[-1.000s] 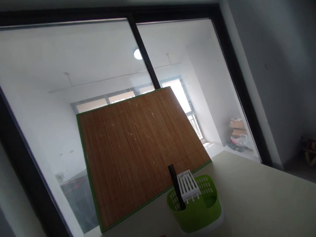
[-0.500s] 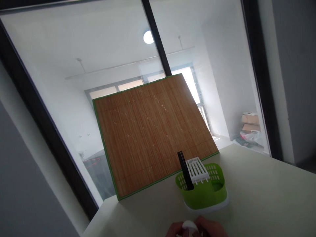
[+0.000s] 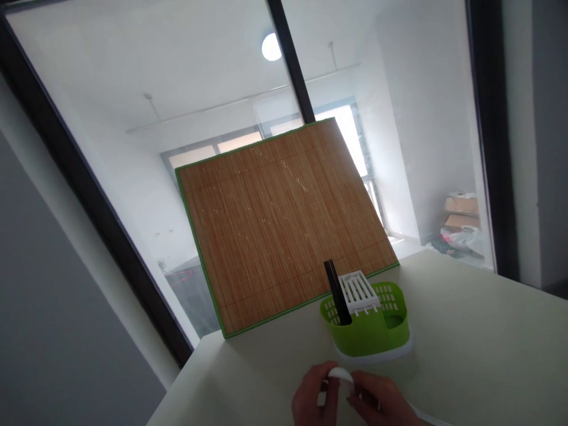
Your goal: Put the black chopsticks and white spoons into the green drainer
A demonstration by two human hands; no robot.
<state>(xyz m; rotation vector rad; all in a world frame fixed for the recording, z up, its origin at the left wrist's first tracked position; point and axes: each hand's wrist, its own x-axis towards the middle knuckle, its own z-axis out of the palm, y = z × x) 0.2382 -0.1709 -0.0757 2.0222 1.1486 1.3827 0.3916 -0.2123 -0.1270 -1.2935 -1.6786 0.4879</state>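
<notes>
A small, rounded white object is held between my two hands near the bottom of the view; its exact kind does not show. The fingers of my left hand close on its left side, thumb in front. My right hand pinches its right side. Just beyond them stands a green plastic utensil basket on a white base. Black chopsticks lean upright in its left part, and a white slotted rack sits across its middle.
A bamboo mat with green edging leans against the glass behind the white table. A thin white strip shows beside my right wrist. Beyond the glass are cardboard boxes and plastic bags.
My hands, with the white object, now show higher and more fully in view. The whole scene has shifted slightly up and right as the camera tilted. The basket and mat stay in place.
</notes>
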